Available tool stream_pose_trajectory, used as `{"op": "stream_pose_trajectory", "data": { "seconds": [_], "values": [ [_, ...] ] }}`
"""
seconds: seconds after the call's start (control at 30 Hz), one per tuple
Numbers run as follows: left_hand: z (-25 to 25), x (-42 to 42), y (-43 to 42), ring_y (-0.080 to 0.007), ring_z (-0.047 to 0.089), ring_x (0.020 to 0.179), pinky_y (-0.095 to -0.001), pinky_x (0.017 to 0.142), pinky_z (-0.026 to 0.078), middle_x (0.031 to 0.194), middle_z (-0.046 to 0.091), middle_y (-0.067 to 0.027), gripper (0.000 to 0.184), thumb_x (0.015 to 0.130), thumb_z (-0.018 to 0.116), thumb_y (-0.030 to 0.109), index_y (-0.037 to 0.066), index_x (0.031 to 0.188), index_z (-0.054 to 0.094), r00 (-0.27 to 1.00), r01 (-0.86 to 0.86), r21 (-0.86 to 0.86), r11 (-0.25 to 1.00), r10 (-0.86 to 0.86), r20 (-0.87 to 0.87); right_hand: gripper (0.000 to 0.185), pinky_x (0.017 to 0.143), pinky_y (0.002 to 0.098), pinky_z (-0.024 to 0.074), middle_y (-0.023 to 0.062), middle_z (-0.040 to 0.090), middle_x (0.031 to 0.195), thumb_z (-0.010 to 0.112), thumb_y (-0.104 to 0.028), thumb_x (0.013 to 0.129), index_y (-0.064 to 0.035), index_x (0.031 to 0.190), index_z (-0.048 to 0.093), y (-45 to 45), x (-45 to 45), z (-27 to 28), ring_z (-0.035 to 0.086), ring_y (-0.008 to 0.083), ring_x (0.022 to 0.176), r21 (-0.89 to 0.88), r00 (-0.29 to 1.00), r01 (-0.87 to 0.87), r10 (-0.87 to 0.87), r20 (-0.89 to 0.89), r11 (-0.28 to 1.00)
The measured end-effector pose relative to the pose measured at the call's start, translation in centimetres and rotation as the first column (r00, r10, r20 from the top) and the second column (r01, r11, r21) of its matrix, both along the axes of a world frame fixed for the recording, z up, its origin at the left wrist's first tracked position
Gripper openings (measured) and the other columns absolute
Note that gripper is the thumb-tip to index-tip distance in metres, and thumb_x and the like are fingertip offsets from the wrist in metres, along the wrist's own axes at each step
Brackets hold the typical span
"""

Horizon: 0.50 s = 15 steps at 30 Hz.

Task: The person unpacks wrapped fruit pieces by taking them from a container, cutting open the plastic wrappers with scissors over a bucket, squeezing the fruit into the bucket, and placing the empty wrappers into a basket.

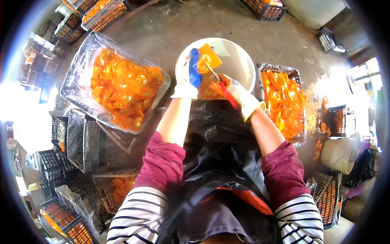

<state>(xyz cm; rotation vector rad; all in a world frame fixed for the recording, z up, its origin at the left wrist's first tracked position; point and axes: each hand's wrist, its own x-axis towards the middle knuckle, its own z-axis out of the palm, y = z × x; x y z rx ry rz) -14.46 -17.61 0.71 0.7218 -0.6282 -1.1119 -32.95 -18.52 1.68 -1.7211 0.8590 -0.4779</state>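
Over a large white tub (248,65), my gloved left hand (187,75), with blue covering along its fingers, holds an orange piece (209,57) with a shiny round middle. My right hand (233,90), in a white and yellow glove, grips a red-handled tool (228,96). The thin metal end of the tool touches the orange piece. More orange material lies low in the tub, partly hidden by my hands.
Left of the tub stands a plastic-lined crate (67,83) heaped with orange pieces (122,87). A black crate (300,75) of similar pieces stands close on the right. Stacked crates (83,142) line the left side; a pale bucket (337,154) stands at the right.
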Motion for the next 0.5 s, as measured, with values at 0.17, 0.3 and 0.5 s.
{"op": "stream_pose_trajectory", "data": {
  "seconds": [0.17, 0.3, 0.5],
  "values": [
    [0.9, -0.2, 0.3, -0.0215, 0.063, 0.099, -0.0313, 0.089, 0.051, 0.113, 0.064, -0.0137, 0.034, 0.096, 0.057, 0.019, -0.007, 0.119, 0.056, 0.957, -0.015, -0.020, 1.000, 0.008, -0.291, 0.033, 0.080, 0.0265, 0.0484, 0.0066, 0.065, 0.106, 0.065, -0.014, 0.090, -0.0025, 0.120, 0.059, -0.3, -0.4, 0.6, 0.058, 0.0141, 0.094, 0.209, 0.991, 0.065, -0.039, -0.126, 0.976],
    [0.2, -0.3, 0.6, -0.0228, 0.061, 0.103, -0.0358, 0.086, 0.054, 0.113, 0.063, -0.0127, 0.036, 0.093, 0.060, 0.019, -0.001, 0.122, 0.055, 0.970, -0.042, 0.105, 0.994, 0.066, -0.233, 0.033, 0.082, 0.0270, 0.0483, 0.0080, 0.065, 0.107, 0.065, -0.014, 0.089, -0.0013, 0.120, 0.059, 0.4, -0.4, 1.4, 0.059, 0.0150, 0.094, 0.318, 0.986, 0.151, -0.164, 0.017, 0.936],
    [3.6, -2.4, 2.8, -0.0180, 0.063, 0.092, -0.0305, 0.073, 0.058, 0.105, 0.064, -0.0072, 0.031, 0.087, 0.066, 0.003, 0.003, 0.117, 0.060, 0.981, -0.103, 0.188, 0.977, 0.069, 0.182, 0.029, 0.084, 0.0281, 0.0480, 0.0092, 0.065, 0.109, 0.063, -0.014, 0.091, -0.0012, 0.117, 0.060, -0.7, -0.2, -1.2, 0.060, 0.0172, 0.094, -0.011, 0.993, 0.117, -0.117, -0.020, 0.993]
  ]
}}
